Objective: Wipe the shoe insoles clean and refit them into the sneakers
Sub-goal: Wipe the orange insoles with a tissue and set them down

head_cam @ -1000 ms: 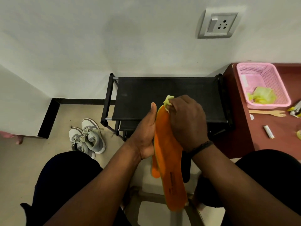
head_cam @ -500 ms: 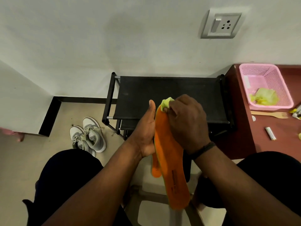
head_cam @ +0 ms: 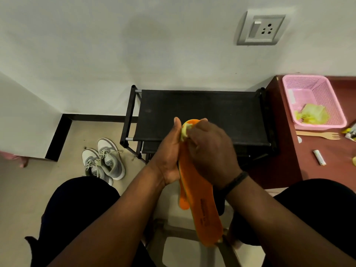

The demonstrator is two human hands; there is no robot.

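Both hands work at the toe end of the orange insoles (head_cam: pixel 200 199). Left hand (head_cam: pixel 169 153) cradles the pair from the side, thumb upright along the edge and fingers wrapped behind, gripping them. Right hand (head_cam: pixel 210 151) is curled over the top face, pinching a small yellow-green wipe (head_cam: pixel 184 131) against the toe.

Compared with a second ago, I see the wipe has slid from the very tip round onto the left rim of the toe, and more bare orange shows above my knuckles. I read that as the toe stroke finishing, so the wiping step is well under way but not closed; the heel end, hanging down between the knees, may yet need a pass.

A second insole (head_cam: pixel 183 203) peeks out behind the first, touching it. The grey sneakers (head_cam: pixel 104 162) sit side by side on the floor to the left, well apart from both hands, laces up and waiting for refitting.
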